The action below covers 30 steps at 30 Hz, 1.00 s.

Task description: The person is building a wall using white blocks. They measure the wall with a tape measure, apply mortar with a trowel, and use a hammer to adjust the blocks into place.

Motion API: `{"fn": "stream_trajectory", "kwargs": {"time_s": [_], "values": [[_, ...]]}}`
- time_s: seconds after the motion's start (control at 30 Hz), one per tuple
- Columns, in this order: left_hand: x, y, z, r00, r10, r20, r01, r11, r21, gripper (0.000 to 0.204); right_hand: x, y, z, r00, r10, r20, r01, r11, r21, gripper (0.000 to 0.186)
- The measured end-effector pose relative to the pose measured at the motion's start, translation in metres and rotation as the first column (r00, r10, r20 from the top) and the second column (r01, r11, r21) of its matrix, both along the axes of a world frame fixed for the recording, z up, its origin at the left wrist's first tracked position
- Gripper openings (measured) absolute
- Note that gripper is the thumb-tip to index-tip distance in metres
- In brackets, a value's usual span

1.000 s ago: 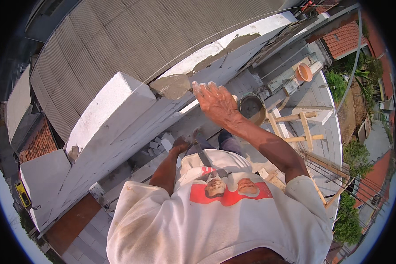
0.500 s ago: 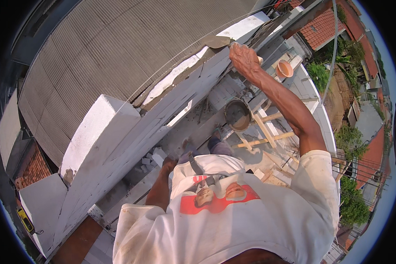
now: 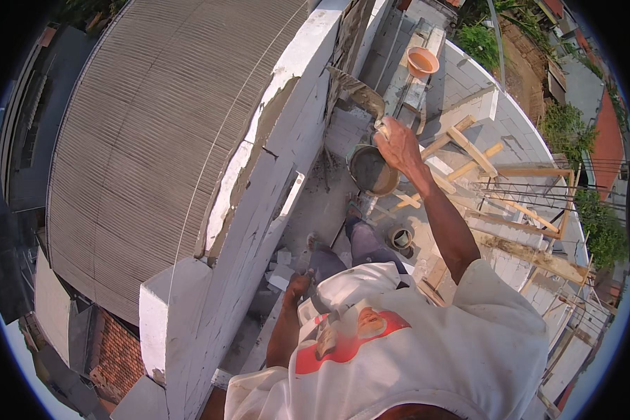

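Note:
My right hand [image 3: 401, 145] is closed around the handle of a mortar-smeared trowel [image 3: 360, 91], its blade reaching toward the white block wall [image 3: 297, 115]. Just below that hand stands a round bucket [image 3: 381, 194] with grey wet mortar inside. Along the wall's top runs a band of grey mortar [image 3: 271, 115], with bare white block showing beside it. Down by my thigh, my left hand [image 3: 299, 285] is curled closed; whatever its fingers hold, if anything, is hidden. A raised white block [image 3: 175, 294] sits at the near end of the wall top.
A corrugated roof [image 3: 147, 126] spreads beyond the wall, with a thin string [image 3: 220, 129] stretched above its edge. An orange basin [image 3: 421, 73] rests on planks at the back. Wooden framing [image 3: 472, 150] and a small pail [image 3: 400, 239] stand right of my legs. Broken blocks [image 3: 281, 275] lie at the wall's foot.
My right hand has come back from the wall top toward me, over the bucket's edge, and the trowel blade now shows. The view has shifted, and the small pail has come into sight.

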State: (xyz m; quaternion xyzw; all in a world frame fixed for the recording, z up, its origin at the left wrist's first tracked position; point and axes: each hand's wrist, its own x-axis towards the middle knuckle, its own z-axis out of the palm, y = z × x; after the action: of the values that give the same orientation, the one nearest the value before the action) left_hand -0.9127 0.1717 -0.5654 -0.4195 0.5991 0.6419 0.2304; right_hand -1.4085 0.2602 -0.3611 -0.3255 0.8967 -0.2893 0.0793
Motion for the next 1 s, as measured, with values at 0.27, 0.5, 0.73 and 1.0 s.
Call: {"fn": "stream_trajectory", "kwargs": {"time_s": [0.27, 0.5, 0.73, 1.0], "values": [[-0.057, 0.054, -0.063, 0.609, -0.515, 0.603, 0.577, 0.81, 0.109, 0.126, 0.067, 0.185, -0.333, 0.883, -0.126, 0.452, -0.061, 0.925, 0.376, 0.023], [-0.098, 0.088, -0.1, 0.298, -0.488, 0.82, 0.733, 0.668, 0.131, 0.147, 0.002, 0.171, -0.558, 0.87, -0.367, 0.33, 0.056, 0.738, 0.673, 0.021], [-0.115, 0.083, -0.099, 0.248, -0.497, 0.831, 0.765, 0.627, 0.147, 0.149, -0.029, 0.134, -0.623, 0.891, -0.062, 0.449, -0.281, 0.702, 0.654, 0.027], [-0.09, 0.087, -0.097, 0.356, -0.462, 0.813, 0.738, 0.673, 0.059, 0.141, -0.01, 0.219, -0.484, 0.554, -0.218, 0.803, 0.097, 0.975, 0.198, 0.04]]}}
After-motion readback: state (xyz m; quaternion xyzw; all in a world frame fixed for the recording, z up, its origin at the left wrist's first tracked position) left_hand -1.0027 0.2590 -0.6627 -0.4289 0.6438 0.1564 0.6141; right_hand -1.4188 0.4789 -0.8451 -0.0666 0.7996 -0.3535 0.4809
